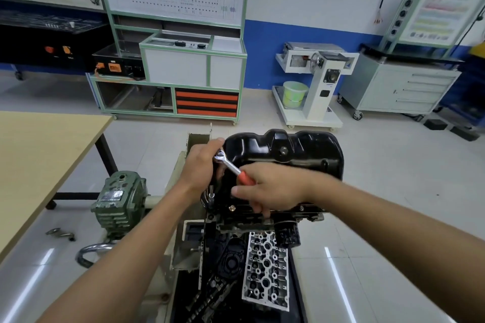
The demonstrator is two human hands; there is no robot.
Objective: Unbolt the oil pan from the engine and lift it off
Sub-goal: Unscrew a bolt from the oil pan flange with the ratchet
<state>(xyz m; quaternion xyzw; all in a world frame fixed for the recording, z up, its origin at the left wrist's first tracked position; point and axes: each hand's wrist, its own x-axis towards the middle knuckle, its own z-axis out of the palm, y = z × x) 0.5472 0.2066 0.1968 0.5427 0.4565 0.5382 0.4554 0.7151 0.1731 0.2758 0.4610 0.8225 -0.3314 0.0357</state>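
A glossy black oil pan sits on top of the upturned engine on its stand. A ratchet wrench with an orange grip slants over the pan's near left corner, its extension and socket reaching down to the flange. My left hand holds the ratchet's chrome head from above. My right hand grips the orange handle end. A brass-coloured bolt shows on the near flange.
A cylinder head and a camshaft lie in the tray below the engine. A green gearbox stands at the left, beside a wooden table. Loose metal parts lie on the floor. Cabinets and training stands line the far wall.
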